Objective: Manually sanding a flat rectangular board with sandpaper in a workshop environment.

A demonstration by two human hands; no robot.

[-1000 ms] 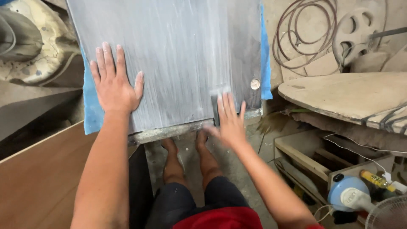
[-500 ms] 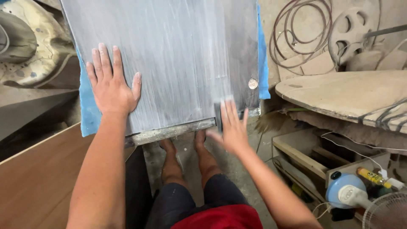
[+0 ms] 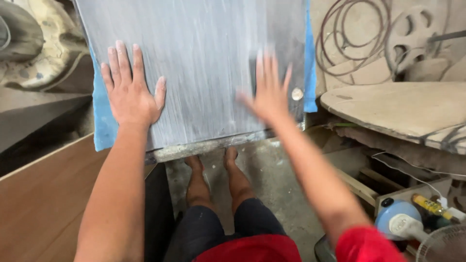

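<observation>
A grey panel [image 3: 204, 58] streaked with white dust leans in front of me, over a blue sheet [image 3: 103, 128]. My left hand [image 3: 131, 92] lies flat on its left part, fingers spread. Blurred by motion, my right hand [image 3: 269, 94] presses on the panel's right part with fingers apart. A dark pad [image 3: 253, 73] shows at its left edge and travels with it. Just to the hand's right, a small round pale disc [image 3: 297, 93] sits on the panel.
My bare feet [image 3: 213, 160] rest on the concrete floor under the panel's lower edge. A brown wooden board [image 3: 43, 204] lies at the left. A rounded wooden slab [image 3: 403, 106], wire coils [image 3: 349, 43], a blue-white tool [image 3: 400, 221] and a fan [image 3: 444, 245] crowd the right.
My right hand has slid up the panel from its lower edge, the dark pad moving with it. My left hand has stayed in place.
</observation>
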